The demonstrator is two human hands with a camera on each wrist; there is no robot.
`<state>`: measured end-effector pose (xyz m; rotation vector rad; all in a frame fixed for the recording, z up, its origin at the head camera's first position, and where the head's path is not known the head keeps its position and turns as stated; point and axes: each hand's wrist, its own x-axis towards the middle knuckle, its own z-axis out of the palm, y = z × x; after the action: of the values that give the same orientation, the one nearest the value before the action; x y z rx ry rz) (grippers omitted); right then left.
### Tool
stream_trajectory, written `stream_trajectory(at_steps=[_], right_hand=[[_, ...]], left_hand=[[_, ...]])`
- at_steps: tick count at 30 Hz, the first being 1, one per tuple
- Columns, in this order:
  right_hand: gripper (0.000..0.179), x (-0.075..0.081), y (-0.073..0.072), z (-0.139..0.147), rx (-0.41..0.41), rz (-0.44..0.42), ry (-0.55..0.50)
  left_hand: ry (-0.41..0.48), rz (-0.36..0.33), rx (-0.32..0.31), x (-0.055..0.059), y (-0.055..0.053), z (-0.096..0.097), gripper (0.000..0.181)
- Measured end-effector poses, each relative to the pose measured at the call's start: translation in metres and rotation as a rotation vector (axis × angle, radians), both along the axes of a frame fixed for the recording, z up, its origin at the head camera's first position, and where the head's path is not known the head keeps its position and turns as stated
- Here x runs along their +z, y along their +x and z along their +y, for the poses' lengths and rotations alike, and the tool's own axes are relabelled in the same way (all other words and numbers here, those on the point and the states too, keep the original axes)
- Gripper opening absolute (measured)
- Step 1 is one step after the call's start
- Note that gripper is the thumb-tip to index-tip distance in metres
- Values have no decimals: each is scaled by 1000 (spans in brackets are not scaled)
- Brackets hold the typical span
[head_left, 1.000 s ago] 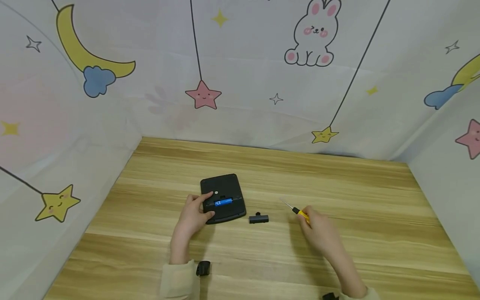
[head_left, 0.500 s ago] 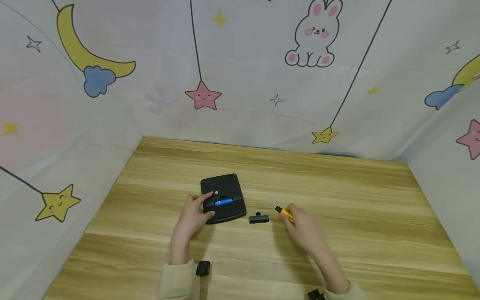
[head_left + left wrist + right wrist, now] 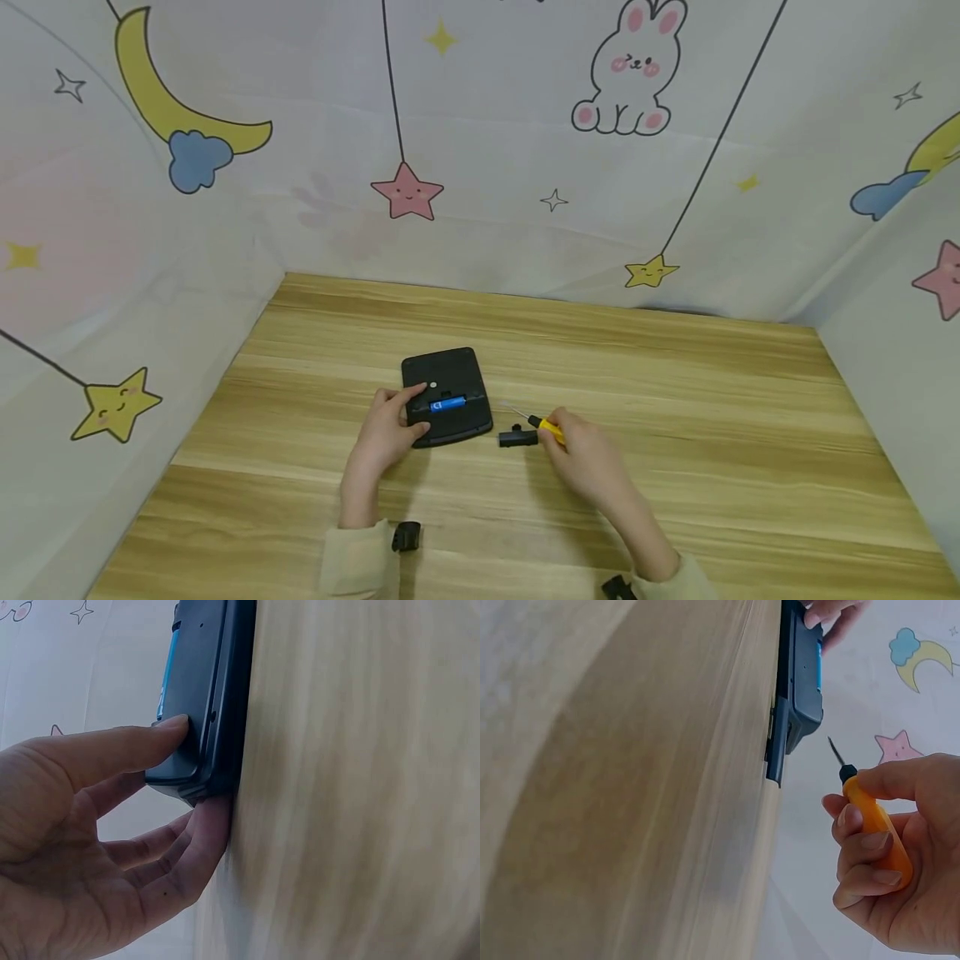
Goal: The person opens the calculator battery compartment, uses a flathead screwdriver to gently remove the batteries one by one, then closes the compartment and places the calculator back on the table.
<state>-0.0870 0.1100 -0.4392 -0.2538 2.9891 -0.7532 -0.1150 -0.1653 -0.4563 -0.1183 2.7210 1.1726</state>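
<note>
A flat black device [image 3: 457, 372] lies back side up on the wooden table, its battery bay uncovered. A blue battery [image 3: 447, 404] sits in the bay. My left hand [image 3: 384, 433] grips the device's left edge, the thumb [image 3: 171, 731] on the upper face and other fingers around the side. My right hand [image 3: 588, 458] holds a yellow-handled screwdriver [image 3: 877, 829], fingers wrapped round the handle and its thin metal shaft pointing left toward the device. Beneath the screwdriver in the head view is the dark battery cover [image 3: 516, 437], partly overlapped by the tool.
The wooden table [image 3: 675, 375] carries these things near its middle. A white cloth [image 3: 510, 242] printed with stars, moons and a rabbit hangs behind and along both sides. A black wrist mount [image 3: 407, 537] is on the left sleeve.
My right hand has moved left with the screwdriver, bringing its tip close to the device's right edge. The left hand, device, battery and cover have stayed where they were.
</note>
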Motion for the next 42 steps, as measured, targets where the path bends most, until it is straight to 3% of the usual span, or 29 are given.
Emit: stream_trajectory(at_steps=[30,42], right_hand=[[15,7,-16,-29,146,103,65],[16,7,-16,-34,178,128,117]], left_hand=[[-5,-17,1,2,-1,-1,59],[-10,-19,3,2,-1,0,60]])
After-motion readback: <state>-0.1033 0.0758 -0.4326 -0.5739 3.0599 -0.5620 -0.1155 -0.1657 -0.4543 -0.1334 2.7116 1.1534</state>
